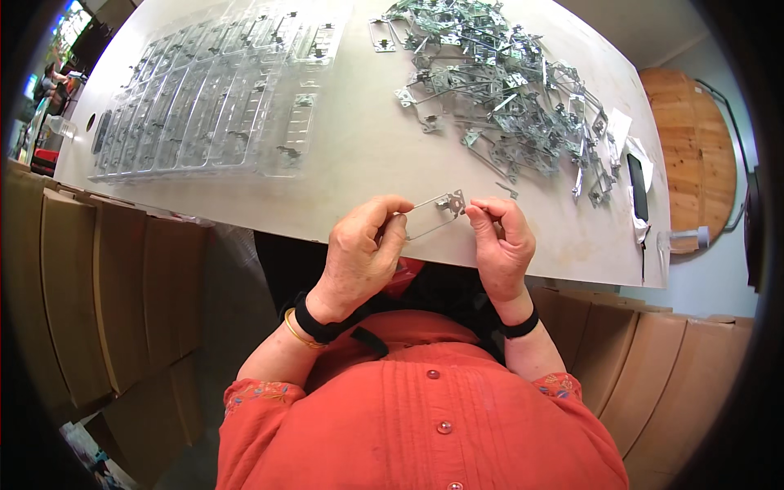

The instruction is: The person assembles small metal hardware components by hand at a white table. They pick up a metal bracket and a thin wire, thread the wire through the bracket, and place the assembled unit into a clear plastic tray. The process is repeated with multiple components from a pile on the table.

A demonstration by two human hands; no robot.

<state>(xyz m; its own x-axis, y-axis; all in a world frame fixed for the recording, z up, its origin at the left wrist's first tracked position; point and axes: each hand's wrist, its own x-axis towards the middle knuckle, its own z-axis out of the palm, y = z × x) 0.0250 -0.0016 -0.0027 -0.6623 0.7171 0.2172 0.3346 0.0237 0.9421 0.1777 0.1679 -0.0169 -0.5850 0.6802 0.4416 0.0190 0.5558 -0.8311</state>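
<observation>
Over the front edge of the table, my left hand (363, 253) pinches one end of a small metal bracket (452, 204). Two thin parallel rods run from that grip to a flat plate with holes at the other end. At that plate, the closed thumb and fingers of my right hand (503, 245) grip its edge; the exact contact is partly hidden by the fingertips. Beyond the right hand lies a large tangled pile of similar metal brackets (506, 90). A small loose metal piece (507, 190) rests between the pile and my right hand.
Clear plastic trays (196, 106), stacked and with metal parts in their slots, cover the left of the white table (351, 139). A dark phone-like object (638, 188) lies on white paper at right. Cardboard boxes (118, 294) stand along the front on both sides.
</observation>
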